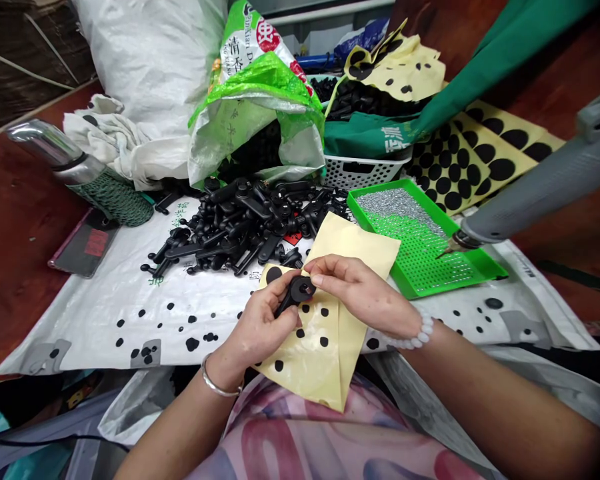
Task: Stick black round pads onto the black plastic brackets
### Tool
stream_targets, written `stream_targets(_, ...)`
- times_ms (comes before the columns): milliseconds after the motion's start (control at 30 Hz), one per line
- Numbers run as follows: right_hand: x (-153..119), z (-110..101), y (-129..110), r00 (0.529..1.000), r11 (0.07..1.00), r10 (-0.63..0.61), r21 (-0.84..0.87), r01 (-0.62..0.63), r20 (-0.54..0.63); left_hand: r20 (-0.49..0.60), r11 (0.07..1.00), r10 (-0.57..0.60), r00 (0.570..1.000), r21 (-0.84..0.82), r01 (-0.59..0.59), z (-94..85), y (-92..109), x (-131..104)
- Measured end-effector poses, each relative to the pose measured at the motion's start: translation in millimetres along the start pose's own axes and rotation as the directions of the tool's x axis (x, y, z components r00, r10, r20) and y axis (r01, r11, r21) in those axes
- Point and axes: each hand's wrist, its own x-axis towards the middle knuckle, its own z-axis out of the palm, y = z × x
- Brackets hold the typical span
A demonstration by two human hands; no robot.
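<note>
My left hand (265,323) is closed round a small black plastic arm (300,291) with a round, hollowed end facing up. At the rim of that round end, the fingertips of my right hand (357,290) are pinched together; whatever they hold is hidden. Beneath both hands lie cream backing sheets (305,373) bearing scattered black round stickers (324,342), partly over the table edge and my lap. Just beyond my hands is a heap of similar black plastic arms (245,223).
A green perforated tray (410,283) of small silvery screws stands right, under a grey electric screwdriver (520,200). Behind are an open green bag (260,100), a white basket (365,172) and sticker sheets (450,160). A flask (90,173) and phone (87,243) lie left.
</note>
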Motion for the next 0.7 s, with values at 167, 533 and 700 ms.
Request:
stream_targets(167,0.4,-0.6,3.0,1.000,0.999,-0.017,-0.027,0.017,-0.002,-0.009,1.000,-0.016,1.000,-0.008,0.016,1.5,2.7,-1.5)
stream_targets(533,0.1,1.3,4.1,1.000,0.999,0.000,-0.050,-0.002,-0.027,-0.057,0.995,-0.045,0.997,0.084,0.050,0.6,-3.3,-0.4)
stream_targets(700,0.0,2.4,5.1,0.999,0.998,-0.001,-0.066,-0.001,-0.042,-0.048,0.991,-0.029,0.998,0.129,0.035,0.7,-3.8,0.2)
